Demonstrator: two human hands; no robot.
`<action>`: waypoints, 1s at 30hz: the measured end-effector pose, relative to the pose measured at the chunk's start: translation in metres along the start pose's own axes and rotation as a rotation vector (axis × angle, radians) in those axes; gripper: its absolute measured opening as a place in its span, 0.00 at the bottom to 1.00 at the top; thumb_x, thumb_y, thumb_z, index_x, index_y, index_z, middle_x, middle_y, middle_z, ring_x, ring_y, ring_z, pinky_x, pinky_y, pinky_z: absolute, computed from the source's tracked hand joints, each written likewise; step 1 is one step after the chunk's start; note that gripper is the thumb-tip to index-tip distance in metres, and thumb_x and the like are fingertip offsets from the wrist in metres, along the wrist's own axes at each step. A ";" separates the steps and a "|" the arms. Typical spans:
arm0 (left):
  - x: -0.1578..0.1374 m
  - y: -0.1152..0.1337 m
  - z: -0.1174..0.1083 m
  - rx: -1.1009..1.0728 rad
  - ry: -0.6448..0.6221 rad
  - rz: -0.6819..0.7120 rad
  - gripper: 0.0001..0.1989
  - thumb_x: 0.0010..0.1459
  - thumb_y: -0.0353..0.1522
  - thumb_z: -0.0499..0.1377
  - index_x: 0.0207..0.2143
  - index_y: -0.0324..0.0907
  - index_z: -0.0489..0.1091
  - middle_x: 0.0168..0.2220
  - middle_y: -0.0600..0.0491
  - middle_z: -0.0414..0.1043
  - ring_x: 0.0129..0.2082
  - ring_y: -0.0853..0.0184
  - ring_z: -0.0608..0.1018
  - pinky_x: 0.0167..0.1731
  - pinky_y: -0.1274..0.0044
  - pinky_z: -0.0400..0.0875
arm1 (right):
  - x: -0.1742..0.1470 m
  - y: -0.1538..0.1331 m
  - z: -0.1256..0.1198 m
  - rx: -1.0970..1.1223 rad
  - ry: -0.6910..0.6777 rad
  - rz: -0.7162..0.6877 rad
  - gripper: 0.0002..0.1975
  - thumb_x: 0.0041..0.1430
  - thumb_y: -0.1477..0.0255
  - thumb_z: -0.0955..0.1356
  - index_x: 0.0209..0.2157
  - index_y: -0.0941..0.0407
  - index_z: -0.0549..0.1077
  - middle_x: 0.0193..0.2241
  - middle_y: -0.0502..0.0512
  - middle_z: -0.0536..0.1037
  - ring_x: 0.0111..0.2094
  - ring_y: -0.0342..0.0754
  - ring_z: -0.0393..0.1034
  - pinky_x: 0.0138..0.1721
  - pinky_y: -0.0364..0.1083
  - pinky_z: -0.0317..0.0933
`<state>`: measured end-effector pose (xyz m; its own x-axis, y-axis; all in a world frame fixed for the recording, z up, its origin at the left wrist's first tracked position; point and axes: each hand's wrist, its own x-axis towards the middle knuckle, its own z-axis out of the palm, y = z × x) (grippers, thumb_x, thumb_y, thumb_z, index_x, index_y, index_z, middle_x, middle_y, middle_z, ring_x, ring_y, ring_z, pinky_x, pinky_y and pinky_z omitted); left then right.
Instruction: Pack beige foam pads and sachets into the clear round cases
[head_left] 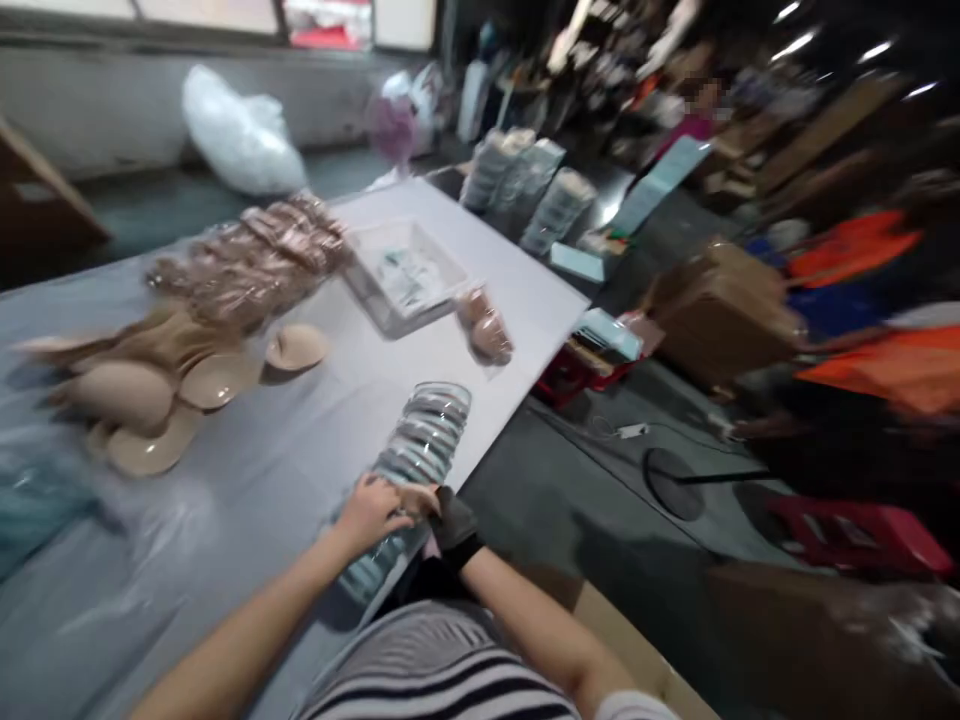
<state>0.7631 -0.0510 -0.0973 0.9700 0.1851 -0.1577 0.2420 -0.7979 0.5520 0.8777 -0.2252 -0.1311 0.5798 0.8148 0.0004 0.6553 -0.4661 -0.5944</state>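
A row of clear shiny plastic packs (431,430), seemingly packed close one behind another, runs along the table edge in front of me. My left hand (371,512) is over the near part of this row, its fingers bent toward my other hand. From the right, my right hand (448,518), in a dark fingerless glove, meets it; the fingertips come together above the packs. Both hands look closed, but blur hides what is between the fingers. Beyond the row lies a wrapped beige bra-cup pack (486,325).
Loose beige cups (127,395) and a heap of bagged beige pieces (255,255) cover the table's left side. Behind stands a white tray (360,285) with small packets. Cardboard boxes (712,315), a red stool (862,535) and a person (686,130) are to the right.
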 end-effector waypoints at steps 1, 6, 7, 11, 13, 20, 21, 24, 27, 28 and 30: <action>0.001 -0.002 0.003 -0.015 0.010 -0.001 0.11 0.57 0.43 0.62 0.34 0.47 0.78 0.38 0.53 0.79 0.45 0.58 0.75 0.57 0.61 0.55 | 0.003 0.001 0.008 -0.002 0.010 0.011 0.13 0.59 0.66 0.61 0.43 0.49 0.71 0.37 0.50 0.79 0.34 0.49 0.76 0.34 0.45 0.70; 0.006 -0.012 0.013 -0.040 0.032 0.017 0.08 0.56 0.43 0.62 0.32 0.51 0.78 0.38 0.56 0.79 0.46 0.59 0.76 0.59 0.62 0.55 | 0.000 0.019 0.018 0.011 0.155 0.056 0.15 0.57 0.56 0.64 0.37 0.52 0.71 0.32 0.53 0.79 0.33 0.51 0.76 0.35 0.46 0.69; 0.006 -0.013 0.015 -0.037 0.042 0.023 0.07 0.56 0.42 0.63 0.32 0.51 0.78 0.38 0.56 0.79 0.46 0.60 0.76 0.59 0.63 0.56 | -0.002 0.021 0.014 -0.015 0.130 0.072 0.12 0.58 0.59 0.64 0.34 0.52 0.72 0.29 0.53 0.79 0.31 0.51 0.75 0.33 0.46 0.69; 0.002 -0.013 0.013 -0.019 0.075 0.076 0.08 0.54 0.41 0.64 0.33 0.49 0.77 0.38 0.54 0.79 0.45 0.59 0.76 0.57 0.64 0.58 | 0.002 0.011 -0.013 -0.096 -0.034 0.133 0.08 0.56 0.70 0.65 0.26 0.53 0.74 0.26 0.53 0.80 0.29 0.49 0.75 0.30 0.42 0.64; -0.002 -0.008 0.006 -0.005 0.083 0.094 0.08 0.54 0.41 0.64 0.34 0.48 0.77 0.39 0.52 0.78 0.44 0.59 0.76 0.55 0.63 0.60 | 0.010 -0.001 -0.023 -0.138 -0.154 0.191 0.06 0.55 0.73 0.66 0.29 0.54 0.76 0.28 0.52 0.81 0.32 0.47 0.75 0.31 0.40 0.63; -0.001 -0.014 -0.007 -0.008 0.117 0.075 0.11 0.55 0.40 0.63 0.30 0.41 0.77 0.41 0.47 0.71 0.45 0.60 0.70 0.49 0.67 0.63 | 0.029 -0.008 0.001 -0.073 -0.382 0.241 0.14 0.64 0.74 0.61 0.43 0.57 0.76 0.43 0.58 0.80 0.43 0.49 0.74 0.44 0.44 0.64; -0.001 -0.014 -0.007 -0.010 0.119 0.074 0.10 0.55 0.38 0.62 0.30 0.41 0.76 0.39 0.48 0.70 0.45 0.61 0.69 0.48 0.68 0.63 | 0.029 -0.009 0.005 -0.095 -0.412 0.240 0.14 0.65 0.73 0.60 0.44 0.57 0.76 0.44 0.59 0.80 0.44 0.49 0.74 0.44 0.44 0.63; -0.002 -0.011 -0.007 0.003 0.134 0.098 0.07 0.55 0.34 0.60 0.28 0.40 0.76 0.35 0.49 0.69 0.41 0.62 0.69 0.48 0.68 0.62 | 0.031 -0.014 0.010 -0.180 -0.510 0.242 0.15 0.67 0.69 0.61 0.45 0.58 0.77 0.42 0.61 0.80 0.41 0.50 0.74 0.42 0.45 0.63; -0.001 -0.009 -0.006 0.002 0.125 0.086 0.06 0.55 0.34 0.60 0.29 0.42 0.75 0.34 0.49 0.69 0.41 0.62 0.69 0.49 0.67 0.61 | 0.039 -0.014 0.007 -0.170 -0.566 0.246 0.10 0.63 0.69 0.66 0.39 0.57 0.78 0.35 0.60 0.81 0.36 0.50 0.75 0.40 0.45 0.63; 0.000 -0.009 -0.006 -0.005 0.125 0.077 0.07 0.55 0.35 0.60 0.30 0.42 0.76 0.35 0.49 0.69 0.42 0.61 0.69 0.49 0.67 0.60 | 0.042 -0.012 0.005 -0.155 -0.575 0.244 0.09 0.62 0.69 0.66 0.38 0.56 0.79 0.33 0.58 0.81 0.35 0.49 0.75 0.40 0.44 0.63; 0.002 -0.007 -0.005 -0.020 0.128 0.063 0.08 0.57 0.36 0.59 0.34 0.43 0.76 0.37 0.48 0.70 0.44 0.60 0.69 0.51 0.66 0.59 | 0.047 -0.009 0.001 -0.119 -0.591 0.235 0.09 0.62 0.68 0.66 0.37 0.55 0.79 0.32 0.55 0.81 0.34 0.47 0.75 0.38 0.42 0.63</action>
<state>0.7630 -0.0420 -0.0971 0.9781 0.2076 -0.0176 0.1799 -0.7988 0.5741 0.8983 -0.1826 -0.1260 0.3723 0.7230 -0.5820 0.6125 -0.6625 -0.4311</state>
